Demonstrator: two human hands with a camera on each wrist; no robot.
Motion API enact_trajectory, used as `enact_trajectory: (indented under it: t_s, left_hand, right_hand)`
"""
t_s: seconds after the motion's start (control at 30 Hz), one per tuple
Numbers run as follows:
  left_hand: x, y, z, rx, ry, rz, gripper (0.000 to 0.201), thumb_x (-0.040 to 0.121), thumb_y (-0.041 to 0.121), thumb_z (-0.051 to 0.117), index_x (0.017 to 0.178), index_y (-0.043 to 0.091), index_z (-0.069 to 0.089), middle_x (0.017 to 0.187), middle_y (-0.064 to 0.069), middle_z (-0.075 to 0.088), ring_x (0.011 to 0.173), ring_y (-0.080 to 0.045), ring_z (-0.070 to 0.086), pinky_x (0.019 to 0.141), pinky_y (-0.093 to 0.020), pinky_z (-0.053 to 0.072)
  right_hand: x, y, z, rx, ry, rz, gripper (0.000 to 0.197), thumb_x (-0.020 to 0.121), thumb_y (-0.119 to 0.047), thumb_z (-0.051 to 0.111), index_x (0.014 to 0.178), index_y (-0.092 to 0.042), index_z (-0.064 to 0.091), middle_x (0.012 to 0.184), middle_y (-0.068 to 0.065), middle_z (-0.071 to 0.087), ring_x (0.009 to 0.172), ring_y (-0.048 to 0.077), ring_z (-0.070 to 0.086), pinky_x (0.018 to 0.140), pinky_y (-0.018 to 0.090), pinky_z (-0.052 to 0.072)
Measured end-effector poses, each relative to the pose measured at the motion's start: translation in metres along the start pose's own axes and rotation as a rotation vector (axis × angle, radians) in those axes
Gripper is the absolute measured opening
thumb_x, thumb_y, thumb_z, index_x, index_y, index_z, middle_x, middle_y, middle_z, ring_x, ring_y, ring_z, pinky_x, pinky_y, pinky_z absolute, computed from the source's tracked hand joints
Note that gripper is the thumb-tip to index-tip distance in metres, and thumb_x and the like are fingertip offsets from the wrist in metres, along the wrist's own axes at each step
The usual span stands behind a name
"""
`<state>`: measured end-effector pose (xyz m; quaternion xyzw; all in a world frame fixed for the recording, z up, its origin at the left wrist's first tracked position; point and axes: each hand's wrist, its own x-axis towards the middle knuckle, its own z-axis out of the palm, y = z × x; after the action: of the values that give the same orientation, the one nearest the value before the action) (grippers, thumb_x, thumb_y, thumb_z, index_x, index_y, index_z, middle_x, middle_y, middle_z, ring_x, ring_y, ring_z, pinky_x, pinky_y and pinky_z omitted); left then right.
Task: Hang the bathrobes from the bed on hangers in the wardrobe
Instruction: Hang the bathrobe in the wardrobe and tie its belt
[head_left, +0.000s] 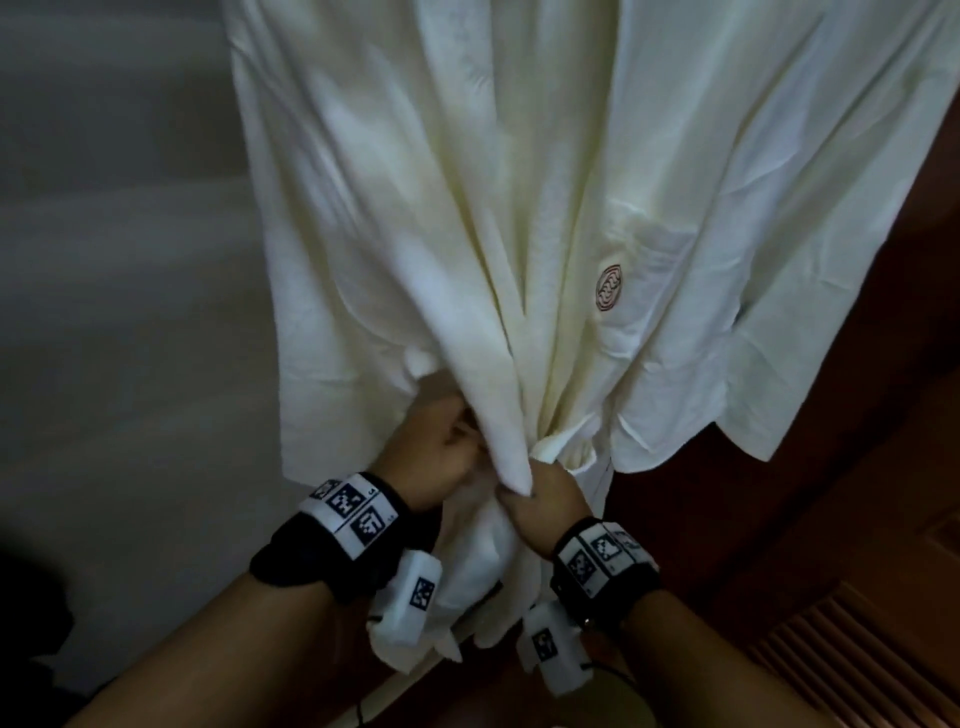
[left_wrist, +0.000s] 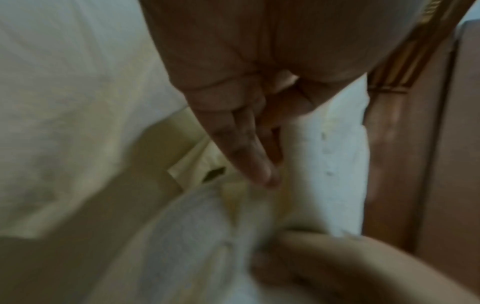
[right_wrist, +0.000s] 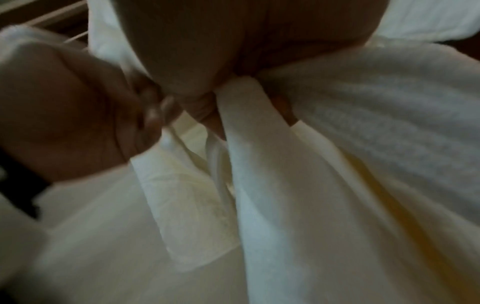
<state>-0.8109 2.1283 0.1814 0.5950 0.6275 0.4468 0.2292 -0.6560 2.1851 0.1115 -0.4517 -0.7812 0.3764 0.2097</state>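
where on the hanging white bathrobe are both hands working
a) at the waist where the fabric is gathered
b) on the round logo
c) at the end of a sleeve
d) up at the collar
a: in the head view the left hand and right hand meet where the bathrobe is bunched at the waist, below the round logo.

Dim, soft light throughout; both wrist views blurred, head view sharper, corners dark.

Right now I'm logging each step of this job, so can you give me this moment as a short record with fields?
garment: white bathrobe, hanging, front gathered at the waist
mark: round red emblem on the chest
left hand: at the gathered cloth, grip unclear
right hand: grips the bunched cloth
belt: seems to be being tied, knot not clear
behind: dark wooden panel on the right
hanger: out of view
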Motion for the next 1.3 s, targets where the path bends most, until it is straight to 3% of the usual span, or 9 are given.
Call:
enact_trajectory:
  t_s: [0.1,0.23,0.3,0.47,0.6,0.7,0.87,1.07,1.3]
  left_hand:
    - [0.006,-0.043,-0.014,0.076,0.125,-0.130,0.029,0.080,0.008,0.053,0.108,0.016,0.053,0.103,-0.004,0.060,0.094,-0.019,0.060,0.085,-0.042,0.053]
    - [-0.010,-0.070,0.002,-0.009,-0.173,-0.218,0.049,0.073,0.025,0.054,0.122,0.024,0.047,0.121,0.005,0.058,0.111,-0.014,0.054,0.094,-0.031,0.045]
    - [-0.020,-0.071,0.010,-0.281,-0.149,-0.297,0.030,0.078,0.017,0.057,0.108,0.022,0.058,0.101,0.014,0.069,0.094,-0.005,0.063,0.084,-0.024,0.049]
    - [-0.037,-0.093,0.013,-0.651,-0.195,-0.613,0.042,0.086,0.033,0.067,0.112,0.002,0.060,0.101,-0.019,0.064,0.088,-0.034,0.062,0.081,-0.041,0.051]
    - [-0.055,-0.109,0.001,-0.166,-0.485,-0.479,0.041,0.084,0.046,0.067,0.106,0.011,0.068,0.104,-0.008,0.071,0.097,-0.026,0.066,0.093,-0.037,0.048]
    - [-0.052,-0.125,-0.019,0.158,-0.229,-0.346,0.045,0.088,0.050,0.046,0.081,0.010,0.066,0.084,-0.008,0.065,0.079,-0.022,0.060,0.077,-0.033,0.046]
    - [-0.042,-0.132,-0.052,0.426,0.189,-0.273,0.032,0.092,0.041,0.040,0.080,0.013,0.050,0.072,-0.006,0.059,0.063,-0.022,0.053,0.061,-0.029,0.037]
    - [-0.035,-0.096,-0.079,0.615,0.108,-0.094,0.029,0.090,0.047,0.059,0.095,0.027,0.038,0.070,0.005,0.056,0.058,-0.018,0.054,0.054,-0.031,0.043]
    - [-0.050,-0.085,-0.066,0.450,-0.138,0.111,0.011,0.091,0.025,0.050,0.100,0.031,0.047,0.095,0.011,0.048,0.082,-0.003,0.049,0.071,-0.022,0.041]
  right_hand:
    - [0.003,0.002,-0.007,0.017,-0.079,-0.025,0.018,0.088,-0.013,0.058,0.072,-0.021,0.061,0.078,0.001,0.062,0.070,0.012,0.055,0.068,0.026,0.038]
    - [0.003,-0.006,-0.009,0.078,-0.201,-0.018,0.039,0.080,-0.013,0.061,0.046,-0.031,0.053,0.055,-0.009,0.053,0.058,0.007,0.048,0.057,0.025,0.036]
    - [0.006,-0.006,-0.009,0.039,-0.210,-0.002,0.023,0.079,-0.023,0.061,0.056,-0.026,0.062,0.063,-0.003,0.060,0.063,0.014,0.054,0.061,0.030,0.039]
    - [0.014,0.001,-0.011,-0.086,-0.040,-0.040,0.023,0.091,-0.018,0.057,0.079,0.001,0.063,0.078,0.014,0.066,0.073,0.024,0.057,0.060,0.029,0.034]
    - [0.022,0.006,-0.007,-0.072,0.009,-0.024,0.019,0.090,-0.017,0.058,0.073,-0.010,0.062,0.070,0.007,0.064,0.067,0.019,0.058,0.055,0.024,0.034]
    - [0.029,0.008,-0.009,-0.146,0.001,-0.015,0.014,0.091,-0.022,0.056,0.080,-0.017,0.063,0.068,-0.006,0.058,0.060,0.001,0.050,0.050,0.011,0.030]
    - [0.038,0.013,-0.009,-0.241,0.018,0.047,0.018,0.089,-0.034,0.055,0.093,-0.020,0.065,0.079,-0.004,0.062,0.074,0.016,0.059,0.060,0.024,0.042]
    - [0.034,-0.001,-0.018,-0.170,-0.021,0.157,0.034,0.081,-0.057,0.065,0.093,-0.026,0.056,0.079,-0.007,0.063,0.068,0.008,0.059,0.054,0.020,0.039]
    - [0.007,-0.028,-0.038,0.569,-0.061,0.057,0.028,0.085,0.000,0.057,0.105,-0.016,0.048,0.089,0.014,0.067,0.073,0.034,0.072,0.078,0.050,0.057]
